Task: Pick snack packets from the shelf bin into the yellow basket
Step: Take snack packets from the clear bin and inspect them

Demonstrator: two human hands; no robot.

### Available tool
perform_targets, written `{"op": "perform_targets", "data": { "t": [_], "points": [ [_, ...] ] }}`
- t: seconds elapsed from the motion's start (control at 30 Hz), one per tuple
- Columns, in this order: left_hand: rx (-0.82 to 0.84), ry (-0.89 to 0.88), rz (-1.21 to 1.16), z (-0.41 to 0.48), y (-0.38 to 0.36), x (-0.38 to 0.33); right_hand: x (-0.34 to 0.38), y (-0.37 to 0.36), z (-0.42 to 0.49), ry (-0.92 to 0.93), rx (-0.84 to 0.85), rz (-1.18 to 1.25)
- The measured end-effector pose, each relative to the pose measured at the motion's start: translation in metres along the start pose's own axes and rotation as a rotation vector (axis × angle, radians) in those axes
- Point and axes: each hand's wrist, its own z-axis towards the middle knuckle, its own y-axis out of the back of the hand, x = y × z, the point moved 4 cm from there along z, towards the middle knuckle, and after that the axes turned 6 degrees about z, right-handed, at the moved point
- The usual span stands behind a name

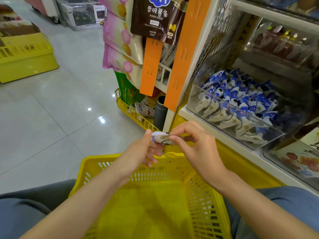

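Observation:
A yellow basket rests between my knees, its floor bare. Above its far rim both hands hold one small white-and-blue snack packet. My left hand grips the packet's left end with thumb up. My right hand pinches its right end between thumb and forefinger. To the right, a clear shelf bin holds several blue-and-white snack packets piled together.
Hanging snack bags and orange shelf strips stand ahead. A small yellow wire rack with bagged goods sits at the shelf's foot. Another yellow basket stands on the grey tiled floor at the left. More clear bins sit above and below.

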Motion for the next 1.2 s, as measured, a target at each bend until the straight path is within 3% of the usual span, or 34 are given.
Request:
{"op": "perform_targets", "data": {
  "t": [0.1,0.23,0.3,0.4,0.53,0.77,0.9,0.97,1.1,1.2],
  "points": [
    [0.075,-0.029,-0.274,-0.001,0.0,-0.003,0.006,-0.008,-0.005,0.132,0.132,-0.113],
    [-0.04,-0.14,-0.379,-0.003,0.007,-0.008,0.008,-0.015,-0.007,0.198,0.24,-0.179],
    [-0.076,-0.155,-0.347,-0.004,0.008,-0.009,0.005,-0.013,-0.004,0.052,0.158,-0.068],
    [-0.065,-0.145,-0.312,-0.004,0.007,-0.009,-0.009,-0.01,0.0,-0.313,0.03,0.131],
    [-0.104,-0.176,-0.176,-0.006,0.001,-0.009,-0.019,-0.016,-0.001,-0.648,0.11,0.53],
    [-0.199,-0.336,0.057,-0.006,0.001,-0.011,-0.019,-0.017,-0.002,-0.641,0.064,0.536],
    [-0.403,-0.501,0.411,-0.013,0.005,-0.011,-0.019,-0.022,-0.005,-0.626,0.045,0.553],
    [-0.415,-0.542,0.53,-0.015,0.004,-0.01,-0.018,-0.025,-0.006,-0.622,0.062,0.577],
    [-0.379,-0.512,0.57,-0.014,0.002,-0.012,-0.021,-0.028,-0.009,-0.689,0.064,0.623],
    [-0.258,-0.384,0.398,-0.009,0.002,-0.014,-0.023,-0.027,-0.008,-0.721,0.016,0.655]
  ]
}}
